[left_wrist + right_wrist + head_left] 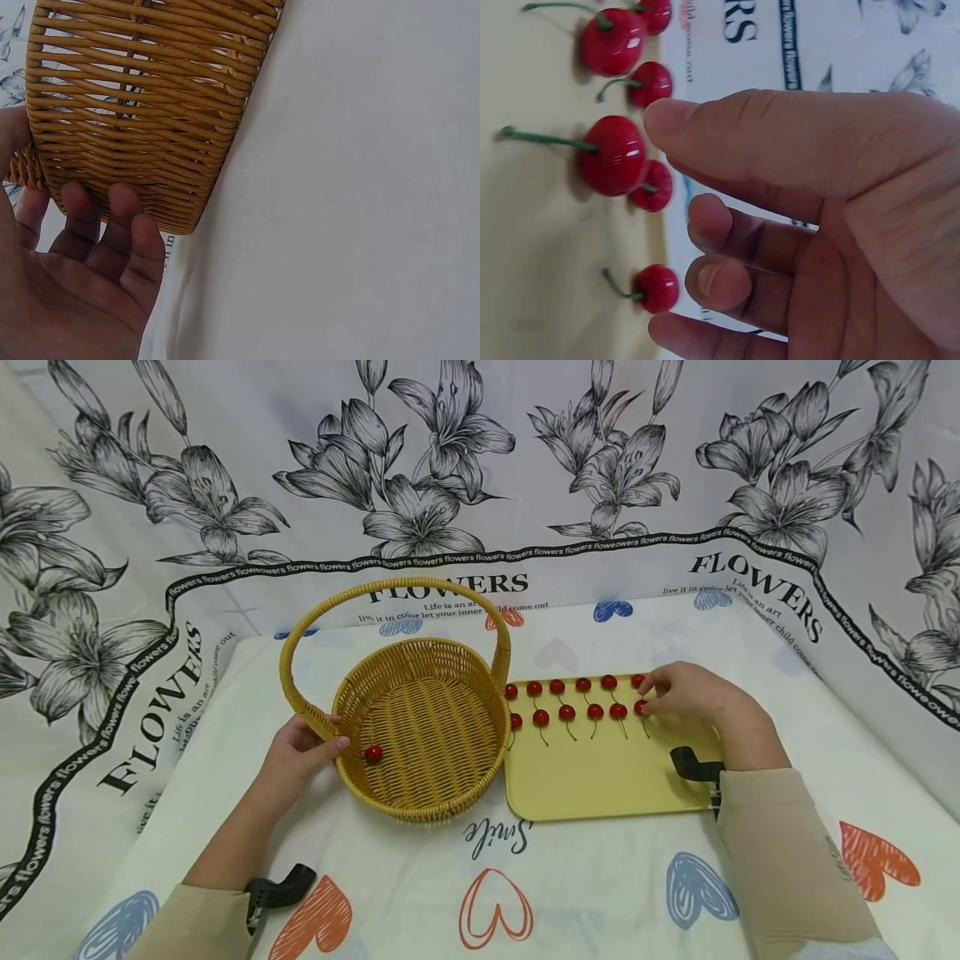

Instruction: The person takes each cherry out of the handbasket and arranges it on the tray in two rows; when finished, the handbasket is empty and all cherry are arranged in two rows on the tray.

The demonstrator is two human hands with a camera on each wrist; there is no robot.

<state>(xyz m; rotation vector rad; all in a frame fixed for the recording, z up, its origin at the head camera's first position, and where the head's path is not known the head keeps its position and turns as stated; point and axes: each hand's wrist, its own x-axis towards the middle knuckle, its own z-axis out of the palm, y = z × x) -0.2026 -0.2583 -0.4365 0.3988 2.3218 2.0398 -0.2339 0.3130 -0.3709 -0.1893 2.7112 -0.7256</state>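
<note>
My left hand [298,758] grips the left side of a round yellow-brown wicker basket [495,752], thumb over the rim near the handle base. Fingers [124,232] lie against the woven outer wall in the left wrist view. One red cherry [372,753] lies inside the basket at its left. Over the yellow tray's [585,777] far right corner, my right hand [686,693] reaches toward the end cherries. Its thumb tip is right beside a cherry [613,155] with a green stem; no finger is seen closed around it. The index fingertip is hidden behind the thumb.
Two rows of cherries with stems, among them one cherry [566,712], line the tray's far half. The basket's tall arched handle [397,585] rises at the back left. The basket stands against the tray's left edge. A flower-printed cloth [450,518] hangs behind.
</note>
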